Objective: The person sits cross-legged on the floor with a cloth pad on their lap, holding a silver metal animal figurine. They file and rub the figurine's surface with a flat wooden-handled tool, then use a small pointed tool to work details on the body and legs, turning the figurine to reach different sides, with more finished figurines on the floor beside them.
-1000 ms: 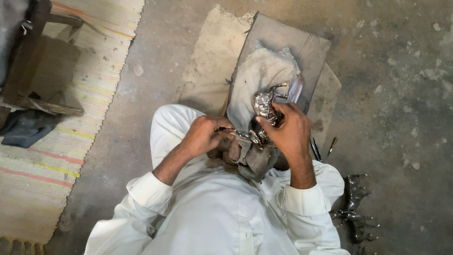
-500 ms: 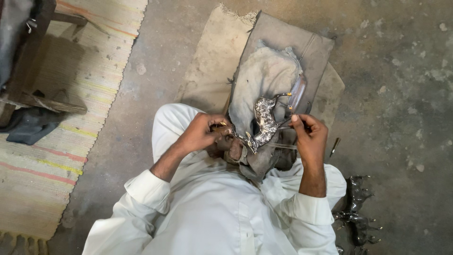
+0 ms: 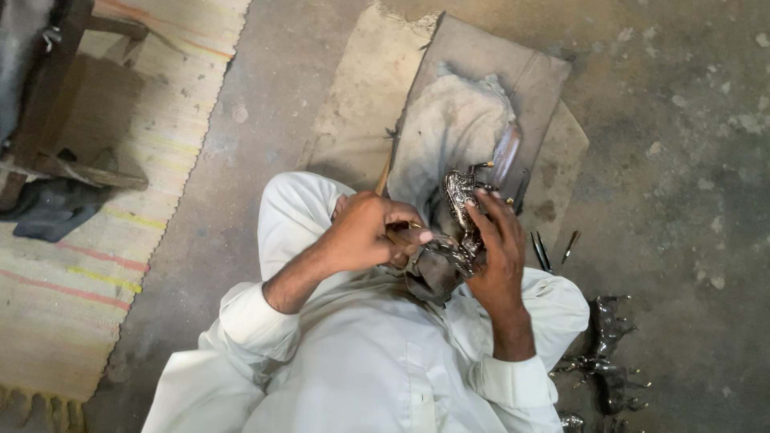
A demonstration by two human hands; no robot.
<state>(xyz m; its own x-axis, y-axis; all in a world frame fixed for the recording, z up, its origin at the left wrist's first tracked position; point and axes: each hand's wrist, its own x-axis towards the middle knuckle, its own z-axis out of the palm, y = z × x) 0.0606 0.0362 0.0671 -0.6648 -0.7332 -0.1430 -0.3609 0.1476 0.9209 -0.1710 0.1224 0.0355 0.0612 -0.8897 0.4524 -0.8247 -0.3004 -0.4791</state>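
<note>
Concrete floor [image 3: 682, 120], hands [image 3: 433, 236] around metal figurine [image 3: 461, 192]

A small silvery metal animal figure [image 3: 464, 210] sits between the left hand [image 3: 365, 234] and right hand [image 3: 496, 248], above the lap. A flat brown board [image 3: 529, 80] lies ahead; a striped woven mat [image 3: 120, 160] lies left; dark metal figures [image 3: 605, 353] lie right.

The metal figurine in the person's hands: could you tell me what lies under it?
Under the metal figurine lies a grey cloth on flat cardboard. The right hand and left hand cover what is directly below.
</note>
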